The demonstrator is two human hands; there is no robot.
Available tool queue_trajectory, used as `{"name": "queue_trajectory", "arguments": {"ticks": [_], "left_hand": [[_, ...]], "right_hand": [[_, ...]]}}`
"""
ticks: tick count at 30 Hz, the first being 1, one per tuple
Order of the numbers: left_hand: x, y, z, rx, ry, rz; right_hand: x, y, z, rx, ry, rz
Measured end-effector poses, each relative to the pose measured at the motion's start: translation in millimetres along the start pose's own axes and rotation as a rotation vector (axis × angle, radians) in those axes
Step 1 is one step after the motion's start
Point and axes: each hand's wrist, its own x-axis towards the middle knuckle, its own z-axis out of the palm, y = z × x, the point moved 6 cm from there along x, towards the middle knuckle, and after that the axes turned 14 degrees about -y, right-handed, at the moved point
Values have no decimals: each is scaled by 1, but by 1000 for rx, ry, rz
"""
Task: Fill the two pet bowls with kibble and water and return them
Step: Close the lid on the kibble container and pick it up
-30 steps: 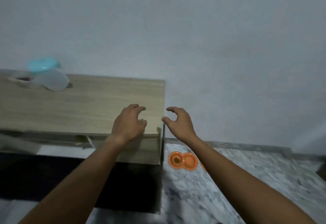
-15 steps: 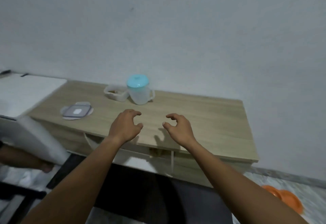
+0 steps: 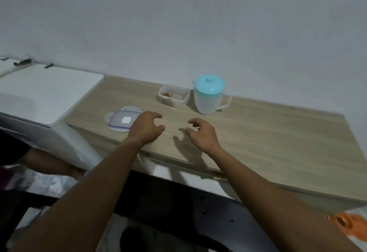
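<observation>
A clear water jug (image 3: 208, 96) with a light blue lid stands at the back of the wooden counter (image 3: 278, 142). Just left of it sits an open clear tub (image 3: 173, 98) with a little kibble inside. Its lid (image 3: 123, 121) lies flat nearer the front, partly behind my left hand (image 3: 146, 128). My right hand (image 3: 200, 133) hovers beside the left one above the counter's front part. Both hands are empty, fingers curled and apart. The orange double pet bowl (image 3: 349, 224) lies on the floor at the lower right edge, partly hidden by my right arm.
A white lidded appliance (image 3: 45, 93) adjoins the counter on the left. Another person's arm (image 3: 49, 164) shows at the lower left, under that appliance. A dark recess lies below the counter, and the wall is close behind.
The view has swung left from the counter's right end: the jug and tub moved toward the middle and the orange bowl slid to the lower right edge. Both hands stay empty.
</observation>
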Motion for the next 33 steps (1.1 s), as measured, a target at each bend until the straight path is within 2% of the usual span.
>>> {"name": "queue_trajectory", "arguments": {"ticks": [10, 15, 24, 28, 33], "left_hand": [[96, -165, -64, -101, -110, -43], [134, -234, -89, -69, -168, -103], [168, -272, -97, -263, -206, -224], [185, -260, -105, -571, -266, -154], [202, -205, -122, -758, -290, 62]], "right_hand": [[114, -44, 134, 35, -19, 240], [149, -56, 173, 83, 105, 372], [167, -54, 197, 152, 207, 498], [157, -55, 172, 336, 324, 488], [141, -82, 114, 619, 549, 286]]}}
